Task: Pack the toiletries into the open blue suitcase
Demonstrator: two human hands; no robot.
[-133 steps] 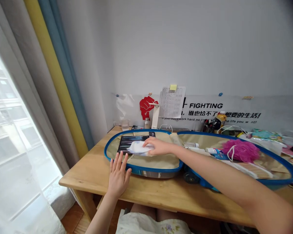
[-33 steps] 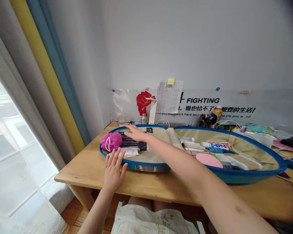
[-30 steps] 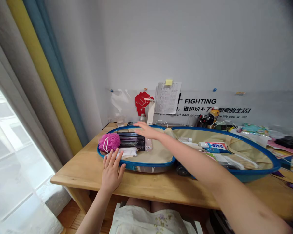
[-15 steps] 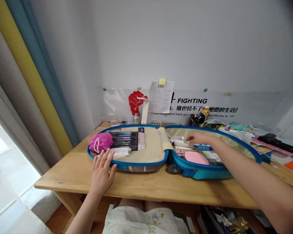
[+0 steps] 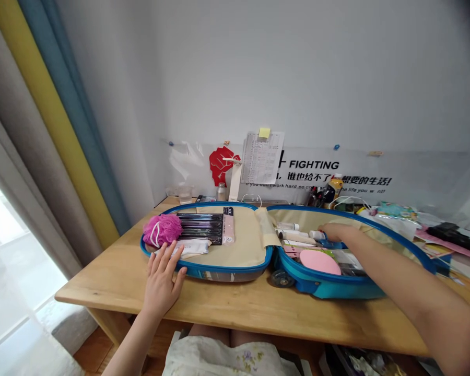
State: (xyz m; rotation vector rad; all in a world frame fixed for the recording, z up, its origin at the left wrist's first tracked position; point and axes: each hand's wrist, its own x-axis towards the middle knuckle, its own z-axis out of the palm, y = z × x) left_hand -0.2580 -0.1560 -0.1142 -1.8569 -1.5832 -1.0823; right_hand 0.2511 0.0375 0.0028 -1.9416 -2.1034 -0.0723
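An open blue suitcase [image 5: 235, 268] lies with both halves spread on the wooden table. My left hand [image 5: 163, 279] rests open over the left half's front rim, fingers spread, beside a white packet [image 5: 196, 247]. Behind it are a purple bath puff [image 5: 163, 230] and a pack of dark, slim sticks [image 5: 199, 230]. My right hand [image 5: 335, 234] reaches into the right half with its fingers curled down, close to a white-capped item [image 5: 317, 235] and a blue item [image 5: 334, 244]. What it grips is hidden. White tubes [image 5: 297, 238] and a pink oval case [image 5: 320, 262] lie nearby.
Behind the suitcase stand a clear cup [image 5: 185, 195], a small bottle [image 5: 221, 192], a white lamp [image 5: 235, 181] and a yellow-labelled bottle [image 5: 335, 187]. Papers and a black object [image 5: 456, 237] crowd the table's right end. Curtains [image 5: 58, 120] hang at left.
My right hand has moved rightward and lower inside the right half, away from the white tubes. A white-capped item now shows by its fingers. My left hand stays put. The view has shifted slightly.
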